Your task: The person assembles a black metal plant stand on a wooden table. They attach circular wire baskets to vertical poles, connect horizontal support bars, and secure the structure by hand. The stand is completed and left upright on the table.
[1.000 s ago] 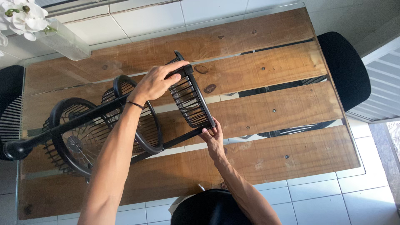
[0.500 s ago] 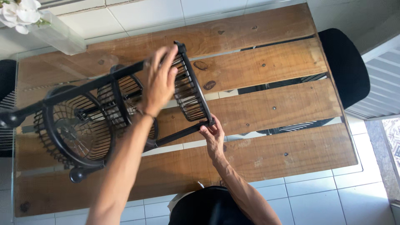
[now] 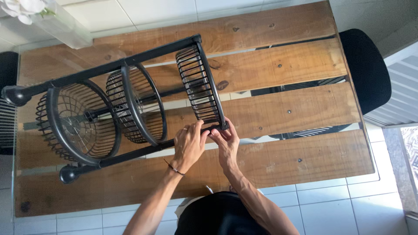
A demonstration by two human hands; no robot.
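A black metal rack point(image 3: 130, 104) with three round wire baskets lies on its side on a glass-topped wooden plank table point(image 3: 283, 113). Its ball-shaped feet point left. Both hands meet at the near right corner of the rack, by the rightmost basket point(image 3: 199, 85). My left hand point(image 3: 189, 146) closes its fingers around the lower black pole next to that basket. My right hand point(image 3: 224, 141) pinches the end of the same pole at the basket's rim. A thin bracelet shows on my left wrist.
A clear vase with white flowers point(image 3: 52, 19) stands at the table's far left corner. One black chair point(image 3: 365, 65) sits at the right end, another point(image 3: 8, 69) at the left. White floor tiles point(image 3: 326, 204) lie below the near edge.
The rack has been turned and now lies flatter on the table. My left hand left the top pole and came down to the lower pole beside my right hand.
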